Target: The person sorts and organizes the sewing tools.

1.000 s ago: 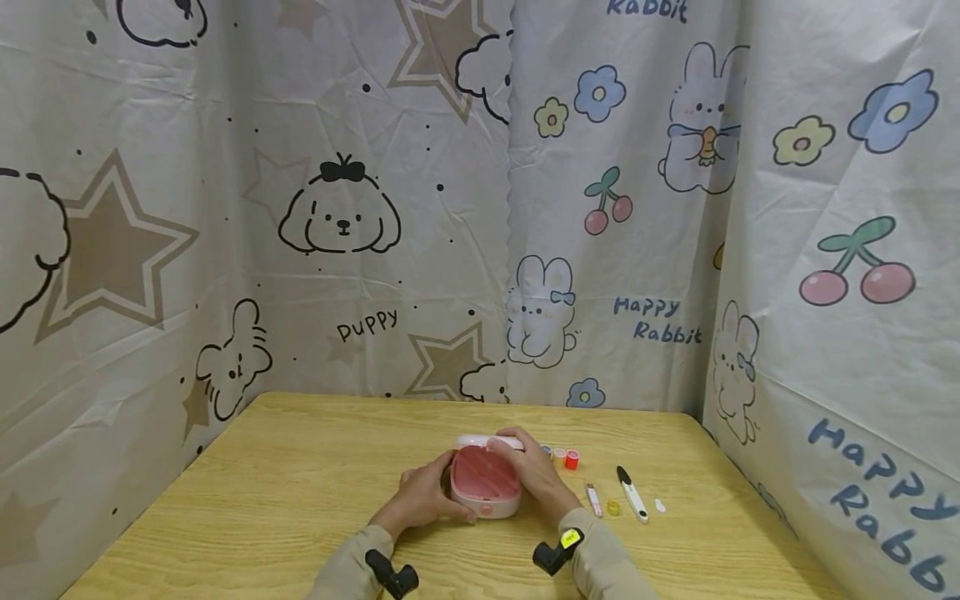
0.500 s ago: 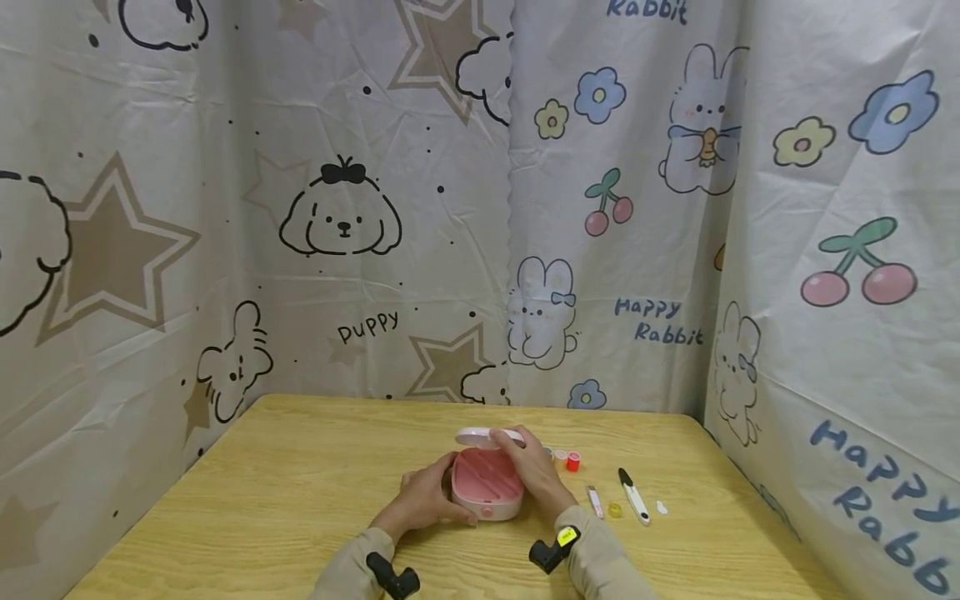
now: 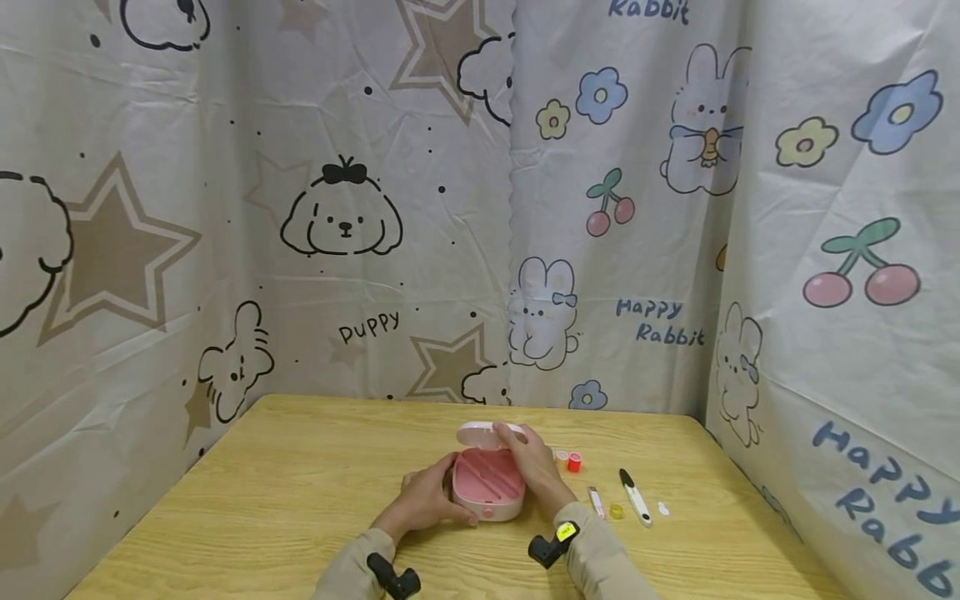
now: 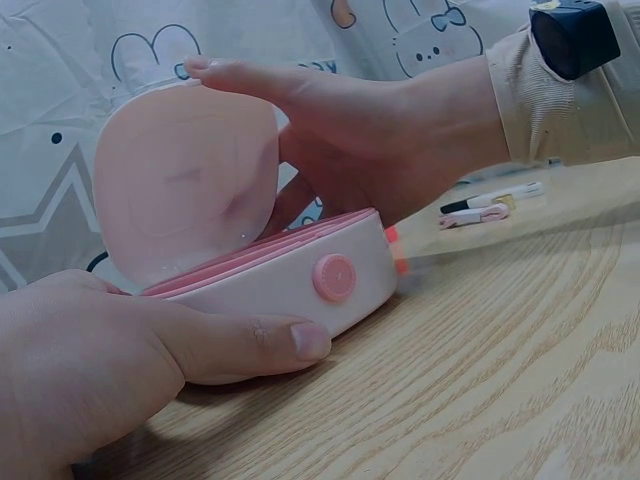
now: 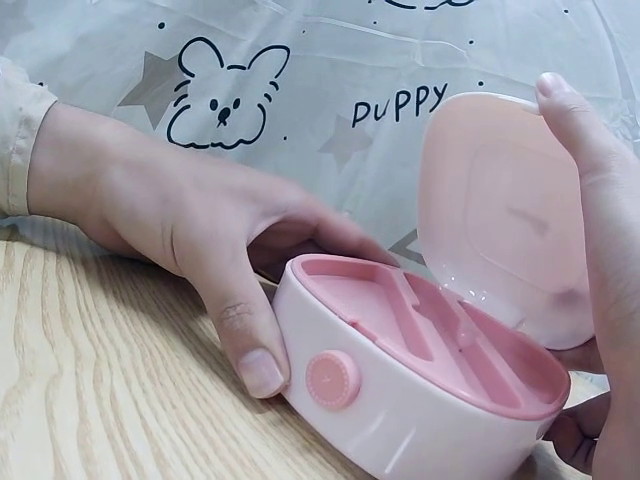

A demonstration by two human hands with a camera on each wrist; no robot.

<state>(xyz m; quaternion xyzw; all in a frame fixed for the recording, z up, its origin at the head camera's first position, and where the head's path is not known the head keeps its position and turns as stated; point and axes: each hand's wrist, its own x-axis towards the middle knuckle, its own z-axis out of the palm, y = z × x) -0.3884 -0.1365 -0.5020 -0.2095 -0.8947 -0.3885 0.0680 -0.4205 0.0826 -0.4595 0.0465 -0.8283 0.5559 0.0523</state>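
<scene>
A white and pink box (image 3: 489, 510) with a round pink button (image 5: 333, 379) sits on the table. Its lid (image 4: 185, 185) stands raised at the back, inner face toward me. Pink compartments (image 5: 440, 340) inside the box hold nothing visible. My left hand (image 3: 427, 497) grips the box's left side, thumb along the front wall and the other fingers mostly hidden behind it. At the lid's right edge, my right hand (image 3: 534, 467) holds it, with the thumb (image 5: 570, 112) over the top edge and the other fingers behind.
Right of the box lie a red spool (image 3: 574, 462), a pale spool (image 3: 562, 461), a small pink and white item (image 3: 596, 502), a yellow ring-shaped item (image 3: 617, 511), a black and white slim tool (image 3: 635, 497) and a small white piece (image 3: 663, 507). Printed curtains (image 3: 337, 275) enclose the table.
The lid has swung up with my right hand and shows more of its inner face behind the box. My left hand keeps its grip on the box's side.
</scene>
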